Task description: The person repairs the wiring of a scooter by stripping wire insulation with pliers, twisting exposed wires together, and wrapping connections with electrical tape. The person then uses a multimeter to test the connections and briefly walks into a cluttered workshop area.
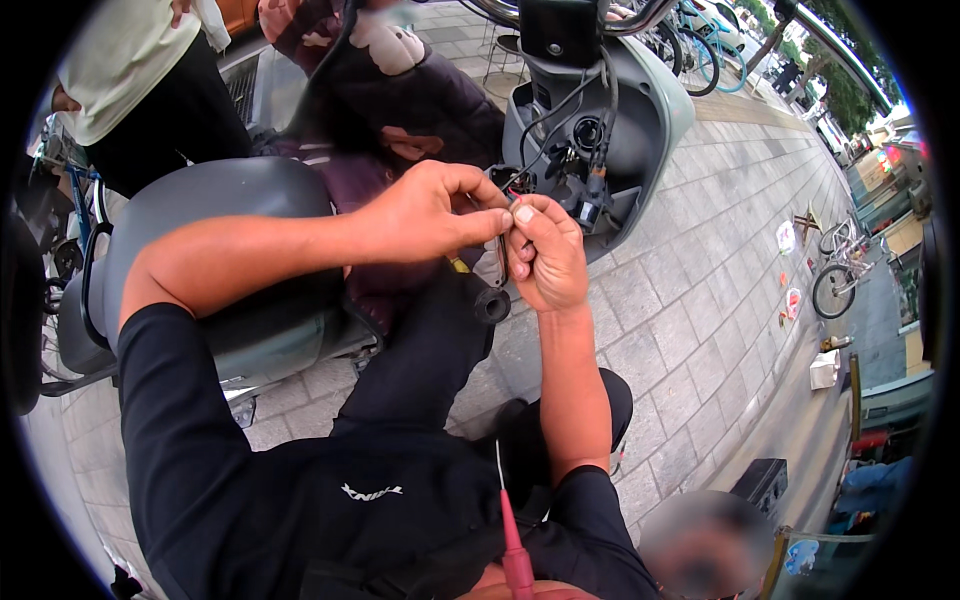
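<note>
Thin wires [516, 199], one of them reddish, are pinched between the fingertips of both my hands, close in front of the scooter's opened front. My left hand [450, 208] reaches in from the left with its thumb and forefinger closed on them. Against it, from the right, my right hand [550, 250] closes thumb and forefinger on the same spot. The exact wire ends are hidden by the fingers. Just below my hands is a dark ring-shaped piece [480, 306]. A red-handled tool [514, 550] with a thin metal shaft points up at the lower edge.
The scooter's grey front shell [650, 150] surrounds exposed cables and connectors [590, 185]. Its dark seat [215, 195] lies under my left forearm. A patterned dark padded cover [440, 105] hangs beyond my arms. A person in a light shirt [130, 75] stands at the far left. Grey paving [700, 330] extends right.
</note>
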Tool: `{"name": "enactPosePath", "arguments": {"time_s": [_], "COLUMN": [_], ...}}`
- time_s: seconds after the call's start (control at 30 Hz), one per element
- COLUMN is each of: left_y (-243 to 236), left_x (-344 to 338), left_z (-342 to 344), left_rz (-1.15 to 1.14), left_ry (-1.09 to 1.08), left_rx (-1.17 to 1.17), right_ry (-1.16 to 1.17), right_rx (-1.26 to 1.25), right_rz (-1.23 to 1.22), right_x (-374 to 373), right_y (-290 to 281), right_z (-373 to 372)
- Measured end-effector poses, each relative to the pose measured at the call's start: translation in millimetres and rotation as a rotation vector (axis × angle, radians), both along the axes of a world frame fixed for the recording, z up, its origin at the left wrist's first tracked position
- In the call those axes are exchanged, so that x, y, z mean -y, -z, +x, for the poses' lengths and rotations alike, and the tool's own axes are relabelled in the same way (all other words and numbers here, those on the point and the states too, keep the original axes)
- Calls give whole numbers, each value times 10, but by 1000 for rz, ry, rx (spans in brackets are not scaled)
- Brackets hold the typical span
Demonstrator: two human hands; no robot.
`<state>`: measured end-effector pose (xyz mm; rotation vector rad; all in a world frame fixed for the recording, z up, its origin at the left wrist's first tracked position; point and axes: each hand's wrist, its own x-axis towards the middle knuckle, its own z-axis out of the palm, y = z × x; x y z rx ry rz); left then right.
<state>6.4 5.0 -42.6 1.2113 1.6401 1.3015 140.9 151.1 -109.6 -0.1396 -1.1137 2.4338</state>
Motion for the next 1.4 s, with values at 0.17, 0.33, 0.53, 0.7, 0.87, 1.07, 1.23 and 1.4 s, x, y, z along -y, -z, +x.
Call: {"name": "enactPosePath", "arguments": {"time_s": [0.17,0.33,0.53,0.7,0.87,1.07,1.23,1.4], "left_y": [-60,38,-6,-27,38,5,-47,-20], "left_x": [-4,-22,-27,-14,-1,-20,-28,1], "left_z": [-31,-66,-37,36,45,24,-30,-85], "left_rz": [-139,-126,-145,-124,-46,-35,-156,-123], "left_ry": [-1,10,41,11,7,110,79,131], "left_rx": [261,324,216,95,139,165,168,188], "right_ry": [-43,-105,-131,-132,-110,-109,-172,-180], "right_rx": [3,-40,-34,-60,-18,-27,-41,-1], "right_rz": [21,-85,-119,-115,-132,-148,-169,-113], "right_x": [-56,-50,-93,-57,-23,-35,-53,-22], "right_y": [-29,-1,55,59,25,51,50,43], "right_z": [48,31,55,46,46,52,68,51]}}
